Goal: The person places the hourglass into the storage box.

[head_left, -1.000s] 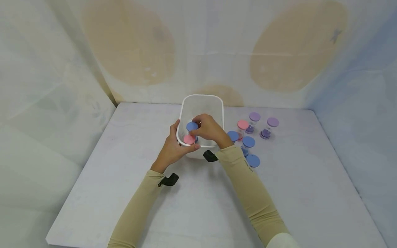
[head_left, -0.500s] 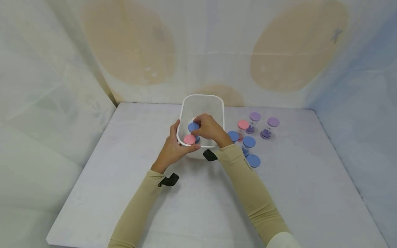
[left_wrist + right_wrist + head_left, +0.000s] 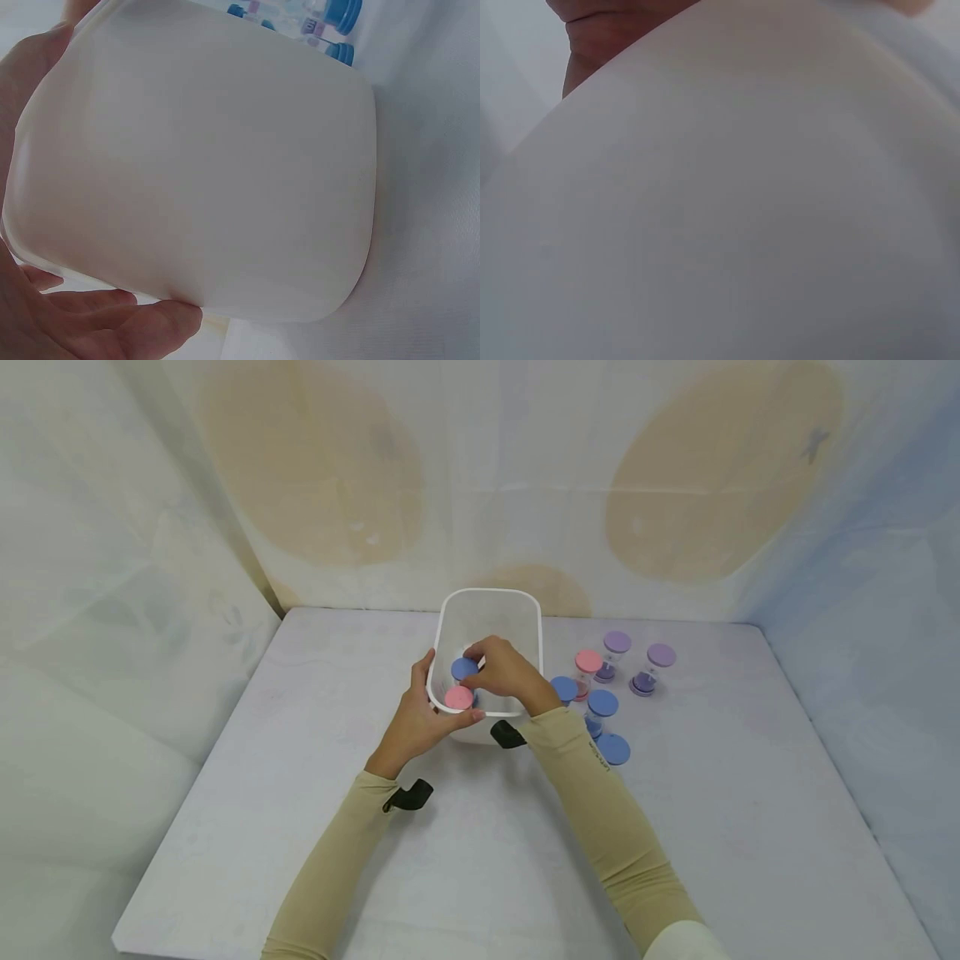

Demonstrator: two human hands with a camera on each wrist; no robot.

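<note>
A white plastic bin (image 3: pixel 491 606) stands on the table. My left hand (image 3: pixel 422 714) grips its near left corner, thumb along the front wall; in the left wrist view the bin wall (image 3: pixel 202 165) fills the frame with my fingers (image 3: pixel 90 315) under it. My right hand (image 3: pixel 504 672) reaches inside the bin and pinches a blue-capped sand timer (image 3: pixel 464 669). A pink-capped timer (image 3: pixel 458 697) stands in the bin's near corner. The right wrist view shows only the white bin wall (image 3: pixel 727 210).
Right of the bin stand several more timers on the table: blue-capped ones (image 3: pixel 602 703), a pink one (image 3: pixel 588 662) and two purple ones (image 3: pixel 661 656). A blue one (image 3: pixel 613 749) sits nearest me. White walls enclose the table (image 3: pixel 300 710) on three sides.
My right hand has shifted the blue-capped timer slightly inside the bin. The left hand and the bin have stayed put.
</note>
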